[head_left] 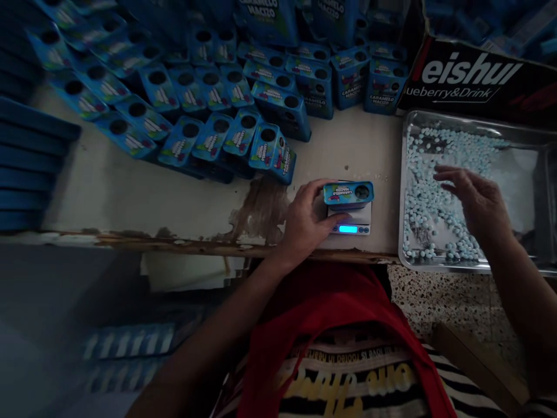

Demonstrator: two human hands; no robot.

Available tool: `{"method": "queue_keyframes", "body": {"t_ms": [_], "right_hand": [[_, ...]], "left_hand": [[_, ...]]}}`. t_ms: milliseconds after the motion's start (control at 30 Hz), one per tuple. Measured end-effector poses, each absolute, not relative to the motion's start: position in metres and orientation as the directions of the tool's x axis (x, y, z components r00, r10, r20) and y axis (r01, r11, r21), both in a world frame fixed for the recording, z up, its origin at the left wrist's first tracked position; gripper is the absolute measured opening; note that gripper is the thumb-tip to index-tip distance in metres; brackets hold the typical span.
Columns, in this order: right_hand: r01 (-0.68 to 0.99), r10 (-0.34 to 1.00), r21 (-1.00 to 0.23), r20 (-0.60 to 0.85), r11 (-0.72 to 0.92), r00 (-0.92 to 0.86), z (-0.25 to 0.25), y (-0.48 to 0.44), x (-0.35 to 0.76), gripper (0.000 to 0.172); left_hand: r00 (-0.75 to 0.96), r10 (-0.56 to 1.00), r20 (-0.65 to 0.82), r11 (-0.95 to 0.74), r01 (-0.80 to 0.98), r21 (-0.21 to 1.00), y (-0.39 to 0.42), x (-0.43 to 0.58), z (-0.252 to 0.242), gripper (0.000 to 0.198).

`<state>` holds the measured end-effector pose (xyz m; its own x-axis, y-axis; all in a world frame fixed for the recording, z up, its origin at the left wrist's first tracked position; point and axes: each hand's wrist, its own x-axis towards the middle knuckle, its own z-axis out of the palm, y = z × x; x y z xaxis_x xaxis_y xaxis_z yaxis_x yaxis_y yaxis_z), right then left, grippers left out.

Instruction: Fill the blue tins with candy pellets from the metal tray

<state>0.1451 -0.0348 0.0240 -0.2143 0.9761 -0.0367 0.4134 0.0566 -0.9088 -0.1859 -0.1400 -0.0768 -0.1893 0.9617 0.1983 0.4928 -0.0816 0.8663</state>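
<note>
My left hand (306, 219) is wrapped around the left end of a small blue "Caramelo Macizo" box (342, 196), thumb at its front and fingers behind. The box stands on a small digital scale (364, 217) with a lit blue display; a dark round hole shows in the box's top. Over a metal tray (404, 191) of small pale blue candies (420, 194) hovers my right hand (474, 197), its fingers loosely bent and apart. No candy is visible in its fingers, and their undersides are hidden.
Rows of blue boxes with round holes (213, 136) stand behind and left of the scale. Blue stacked pieces (32, 162) lie far left. A black carton (470, 75) stands behind the tray. The worn table's front edge (209, 246) runs just before me.
</note>
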Motion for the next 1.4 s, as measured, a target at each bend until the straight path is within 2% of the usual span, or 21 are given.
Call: {"method": "queue_keyframes", "body": {"t_ms": [67,167,233,300,400,467,567,733,833,933,1033,1167,1267,1400], "right_hand": [[0.262,0.97,-0.959,-0.159,-0.107,-0.184,0.013,-0.038,0.137,0.055],[0.102,0.844,-0.907,-0.418,-0.409,-0.336,-0.007,-0.045,0.117,0.069],[0.006,0.783,-0.85,-0.488,-0.527,-0.386,-0.016,-0.051,0.103,0.065],[-0.121,0.781,-0.81,-0.496,-0.573,-0.38,-0.017,-0.056,0.091,0.053],[-0.266,0.784,-0.75,-0.504,-0.605,-0.362,-0.009,-0.06,0.082,0.042],[-0.323,0.78,-0.715,-0.516,-0.62,-0.354,-0.003,-0.061,0.081,0.041],[-0.383,0.781,-0.681,-0.525,-0.624,-0.338,0.0,-0.061,0.08,0.036],[-0.407,0.754,-0.635,-0.543,-0.657,-0.369,-0.01,-0.057,0.076,0.028],[-0.452,0.757,-0.608,-0.544,-0.653,-0.361,-0.015,-0.053,0.076,0.015],[-0.474,0.758,-0.593,-0.547,-0.651,-0.356,-0.015,-0.051,0.079,0.009],[-0.426,0.757,-0.626,-0.535,-0.653,-0.375,-0.011,-0.052,0.082,0.007],[-0.335,0.74,-0.67,-0.517,-0.663,-0.431,-0.003,-0.053,0.084,0.009],[-0.283,0.727,-0.684,-0.538,-0.672,-0.427,-0.001,-0.051,0.087,0.009],[-0.208,0.728,-0.721,-0.549,-0.661,-0.41,0.001,-0.046,0.089,0.011]], "left_hand": [[-0.189,0.967,0.169,-0.065,0.461,0.885,-0.135,-0.184,-0.078,0.05],[-0.114,0.962,0.247,-0.164,0.479,0.862,-0.126,-0.182,-0.072,0.038],[0.039,0.939,0.342,-0.304,0.559,0.771,-0.118,-0.18,-0.06,0.032],[0.198,0.881,0.43,-0.45,0.633,0.63,-0.109,-0.175,-0.045,0.035],[0.305,0.81,0.502,-0.546,0.704,0.454,-0.095,-0.161,-0.03,0.036],[0.332,0.792,0.512,-0.56,0.728,0.395,-0.087,-0.152,-0.03,0.034],[0.359,0.782,0.51,-0.576,0.729,0.37,-0.083,-0.144,-0.041,0.031],[0.258,0.785,0.562,-0.532,0.747,0.4,-0.088,-0.153,-0.057,0.031],[0.186,0.807,0.56,-0.476,0.766,0.432,-0.087,-0.156,-0.057,0.03],[0.117,0.816,0.566,-0.453,0.737,0.501,-0.088,-0.153,-0.056,0.034],[0.021,0.828,0.56,-0.423,0.678,0.601,-0.094,-0.144,-0.055,0.037],[-0.177,0.881,0.44,-0.284,0.546,0.788,-0.106,-0.14,-0.058,0.03],[-0.289,0.909,0.299,-0.182,0.369,0.911,-0.118,-0.152,-0.067,0.042],[-0.295,0.951,0.096,-0.04,0.19,0.981,-0.131,-0.169,-0.084,0.056]]}}
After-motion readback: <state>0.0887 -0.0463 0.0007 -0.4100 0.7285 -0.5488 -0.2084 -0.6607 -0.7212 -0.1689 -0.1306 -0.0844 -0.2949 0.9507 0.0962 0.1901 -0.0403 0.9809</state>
